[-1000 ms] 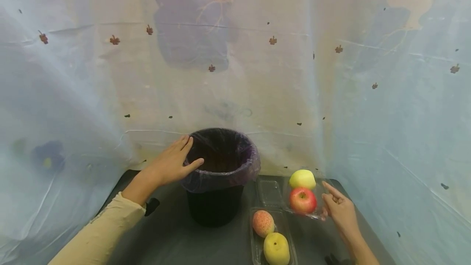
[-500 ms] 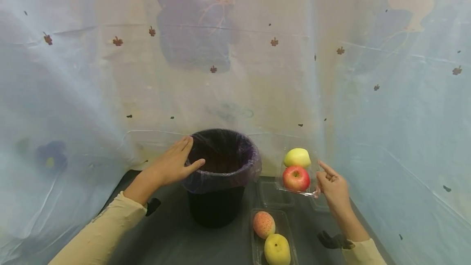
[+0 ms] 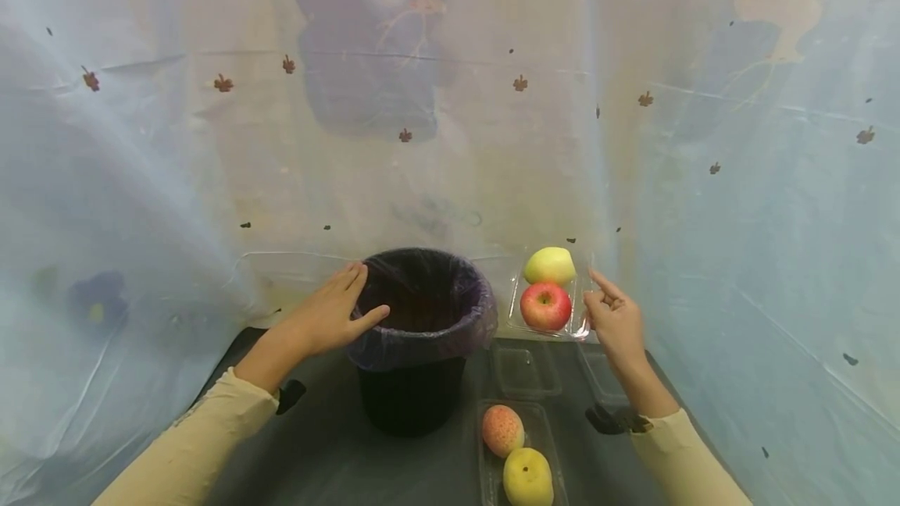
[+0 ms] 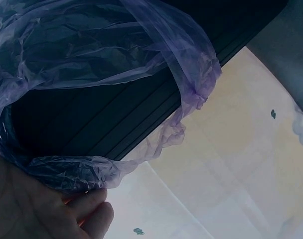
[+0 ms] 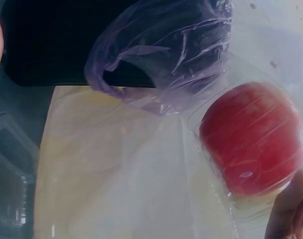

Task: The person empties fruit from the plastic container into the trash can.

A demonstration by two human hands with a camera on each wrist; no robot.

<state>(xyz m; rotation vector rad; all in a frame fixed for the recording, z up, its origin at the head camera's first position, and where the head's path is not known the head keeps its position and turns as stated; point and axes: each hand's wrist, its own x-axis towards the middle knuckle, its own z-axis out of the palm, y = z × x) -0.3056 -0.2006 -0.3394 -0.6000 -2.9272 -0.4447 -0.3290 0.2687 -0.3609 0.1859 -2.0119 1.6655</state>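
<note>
My right hand point(image 3: 619, 326) pinches the right edge of a clear plastic tray point(image 3: 580, 307), raised off the table to the right of the bin. A red apple point(image 3: 546, 307) sits in the tray, with a yellow-green fruit point(image 3: 551, 265) behind it. Through the tray's clear plastic, the apple point(image 5: 251, 139) shows large in the right wrist view. On the left rim of a black bin point(image 3: 411, 400) rests my left hand point(image 3: 319, 318), fingers fairly straight and thumb spread over the opening. A thin purple bag point(image 3: 480, 322) lines the bin and folds over its rim.
Another clear tray point(image 3: 485, 467) at the front holds a speckled peach-coloured fruit point(image 3: 502, 430) and a yellow fruit point(image 3: 528, 477). Behind it lies a clear tray point(image 3: 523, 373), with a further one point(image 3: 605, 377) to its right. Pale plastic sheeting point(image 3: 450, 178) surrounds the dark table point(image 3: 316, 451).
My right hand has lifted the tray with its two fruits up from the table and leftward, closer to the bin. My left hand stays on the bin's rim.
</note>
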